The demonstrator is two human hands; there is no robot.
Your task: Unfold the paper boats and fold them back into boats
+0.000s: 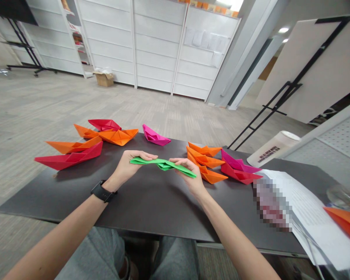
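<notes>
A folded green paper boat (164, 165), still narrow and flattened, is held up above the dark table (151, 210) between both hands. My left hand (131, 165) pinches its left end, thumb and fingers pressed together. Its right end sits in the grip of my right hand (192, 177). Just beyond my right hand stand several orange paper boats (207, 161) in a stack-like row. Past the green paper, near the far table edge, rests a magenta paper boat (156, 136). A black watch (104, 191) is on the left wrist.
Red and orange paper boats (72, 153) line the table's left side. To the right are magenta and red boats (240, 169), a white cylinder with print (272, 147), paper sheets (306, 210), a pixelated patch and an orange folded paper (347, 223). A low partition (338, 132) borders the right.
</notes>
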